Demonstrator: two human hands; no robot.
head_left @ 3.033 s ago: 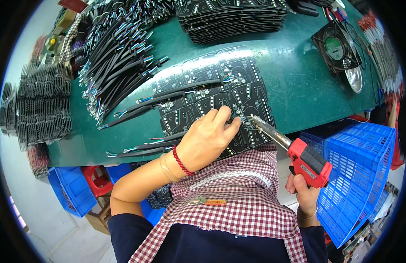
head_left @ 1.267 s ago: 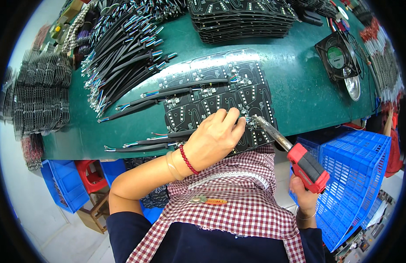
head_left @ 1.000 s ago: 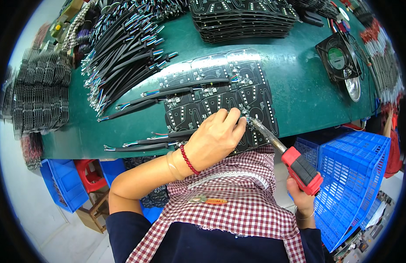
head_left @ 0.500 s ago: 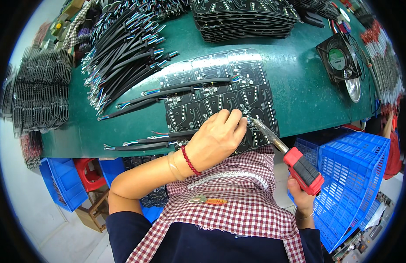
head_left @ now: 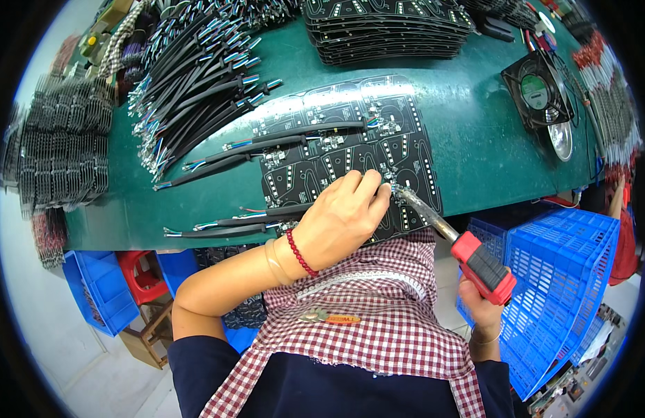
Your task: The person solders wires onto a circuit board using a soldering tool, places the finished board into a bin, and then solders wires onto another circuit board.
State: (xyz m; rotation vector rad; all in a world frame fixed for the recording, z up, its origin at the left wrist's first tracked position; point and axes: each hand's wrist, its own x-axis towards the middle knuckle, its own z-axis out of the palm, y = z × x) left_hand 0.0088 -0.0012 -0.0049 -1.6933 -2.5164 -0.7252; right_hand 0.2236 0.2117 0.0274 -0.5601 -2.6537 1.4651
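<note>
in the head view, your right hand (head_left: pixel 482 307) grips the soldering iron (head_left: pixel 464 247), slanting up-left to the circuit-board panel (head_left: pixel 351 159) on the bench (head_left: pixel 475 139), tip beside your nearer left hand (head_left: pixel 344 214), whose possible hold i cannot tell.

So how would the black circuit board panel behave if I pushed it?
The circuit board panel is probably stiff, since it lies flat. The black cables lying partly across it might drag along, and their ends reaching past its left edge could trail.
</note>
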